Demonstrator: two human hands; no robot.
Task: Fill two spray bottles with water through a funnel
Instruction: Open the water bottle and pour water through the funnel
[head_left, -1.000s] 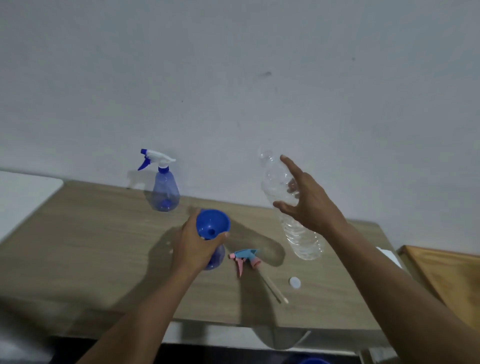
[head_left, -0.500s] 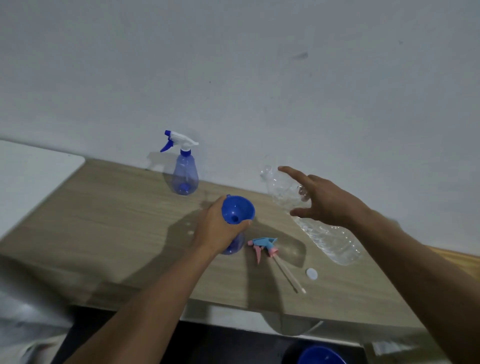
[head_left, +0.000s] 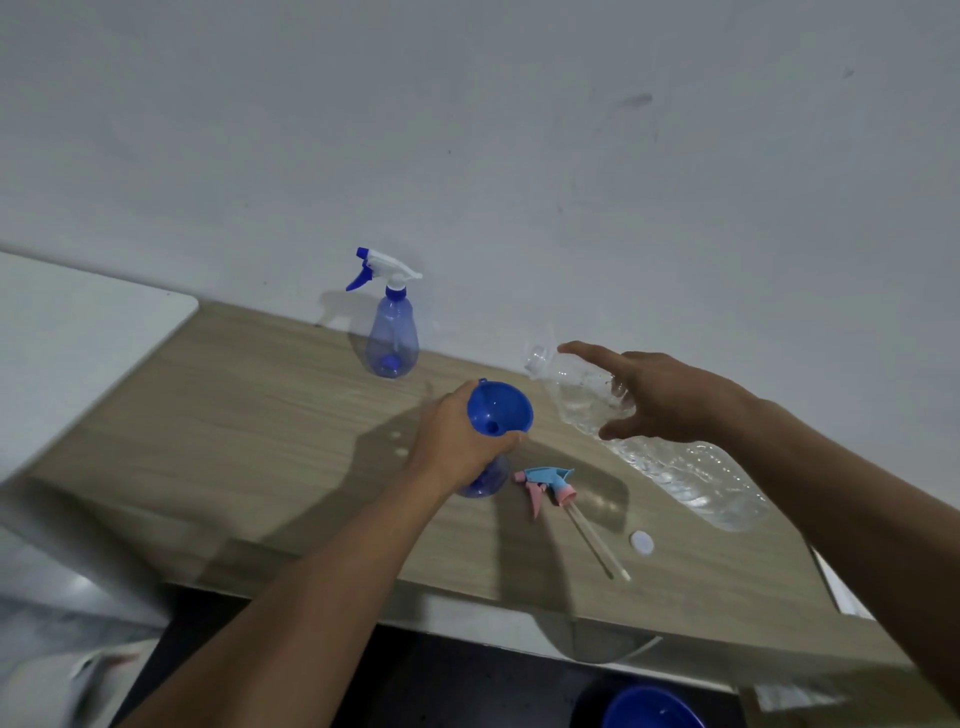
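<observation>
**Left hand steadies funnel and bottle, right hand spreads at the water bottle**

Centre of the frame: the left hand (head_left: 457, 441) is wrapped tight around the top of a translucent blue spray bottle (head_left: 485, 480), which stands on the light wooden counter (head_left: 260, 415). A blue plastic funnel (head_left: 501, 410) sits above that fist with its wide mouth facing up. The fingers hide the joint between funnel and bottle.

To the right, the right hand (head_left: 660, 397) is spread wide, forefinger out over the shoulder of a clear plastic water bottle (head_left: 691, 478) and thumb below it. The fingers are straight, not clamped, and I cannot tell whether they touch the plastic. That bottle slants across the frame from centre right up toward the funnel, its neck uncapped.

Just right of the gripped bottle, a pink and light-blue trigger head (head_left: 545, 480) lies on the counter, its dip tube pointing to the lower right. A small white round cap (head_left: 642, 542) lies near the tube's end.

Upper centre, against the white wall (head_left: 519, 156), a second translucent blue spray bottle (head_left: 392, 338) stands upright with its white and blue trigger head on.

At the bottom edge, a blue round rim (head_left: 654, 709) peeks out below the counter.
</observation>
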